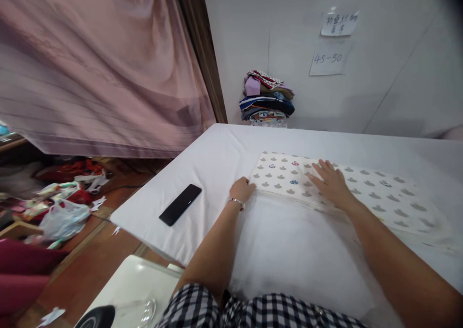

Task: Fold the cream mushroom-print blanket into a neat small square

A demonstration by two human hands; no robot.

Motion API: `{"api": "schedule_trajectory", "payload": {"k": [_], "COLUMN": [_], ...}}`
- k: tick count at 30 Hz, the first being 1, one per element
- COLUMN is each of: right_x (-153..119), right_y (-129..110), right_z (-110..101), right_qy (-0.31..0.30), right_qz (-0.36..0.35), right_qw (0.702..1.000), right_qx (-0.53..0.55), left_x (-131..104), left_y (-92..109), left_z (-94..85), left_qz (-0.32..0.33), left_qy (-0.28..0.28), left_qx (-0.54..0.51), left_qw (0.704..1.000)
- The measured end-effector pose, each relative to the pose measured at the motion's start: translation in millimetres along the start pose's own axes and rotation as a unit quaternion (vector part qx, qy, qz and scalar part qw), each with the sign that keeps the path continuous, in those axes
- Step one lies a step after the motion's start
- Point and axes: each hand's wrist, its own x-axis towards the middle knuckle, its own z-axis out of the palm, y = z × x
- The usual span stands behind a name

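A long folded cloth [278,173], white with grey printed shapes and a few coloured ones, lies in layers across the table. At its left end my left hand [242,189] is closed around the edge, and a bracelet circles that wrist. My right hand [331,185] rests flat on top of the cloth near its middle, fingers spread. The cloth's right end stretches past my right forearm, which hides part of its near edge.
A black phone [180,204] lies on the white-covered table [213,173], left of my arm. Behind the table stands a pile of folded fabrics [267,99]. A pink curtain [108,67] hangs at left, above floor clutter including a plastic bag [65,219]. A white stool-like surface [141,280] is below.
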Motion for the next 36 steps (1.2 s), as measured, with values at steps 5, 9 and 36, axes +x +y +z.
{"api": "schedule_trajectory", "payload": {"k": [5,9,36], "right_x": [20,22,49], "right_y": [44,58,36], "right_z": [7,30,38], "right_qy": [-0.014,-0.054,-0.072], "right_qz": [0.081,0.091,0.12], "right_qw": [0.994,0.99,0.987], "right_qx": [-0.075,-0.094,-0.079], "left_x": [7,9,10], "left_y": [0,-1,-2], "left_z": [-0.8,-1.4,9.4], "left_qz": [-0.002,0.008,0.047], "left_qy": [-0.006,-0.015,0.041], "left_qx": [-0.012,-0.002,-0.086], "left_qw": [1.0,1.0,0.994]}}
